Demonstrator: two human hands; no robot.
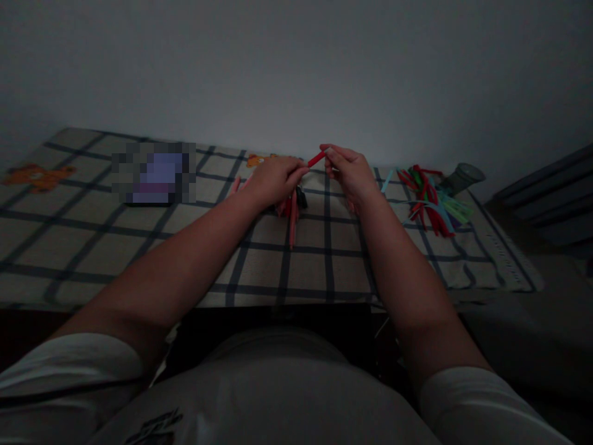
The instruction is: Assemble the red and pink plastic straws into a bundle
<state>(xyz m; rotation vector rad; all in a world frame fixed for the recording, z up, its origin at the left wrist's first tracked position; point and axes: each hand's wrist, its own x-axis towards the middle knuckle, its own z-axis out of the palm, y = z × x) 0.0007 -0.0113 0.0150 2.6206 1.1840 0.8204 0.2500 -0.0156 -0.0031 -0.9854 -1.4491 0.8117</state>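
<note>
A short red strip [317, 159], perhaps rolled or folded, stretches between my two hands above the table. My left hand [277, 178] pinches its lower left end, and my right hand [348, 168] pinches its upper right end between thumb and finger. Under and beside my left hand lie several pinkish-red sticks or strips [293, 224], partly hidden by that hand. A small black object [301, 197] rests among them; its kind is too dark to tell. Another pinkish piece shows by my right wrist, mostly covered.
A checked tablecloth [259, 272] with printed bears covers the table. On the left lies a device with a blurred, lit screen [157, 176]. To the right are a pile of coloured strips [428, 204] and a greyish see-through cup [463, 178] on its side. A wall [278, 74] stands behind.
</note>
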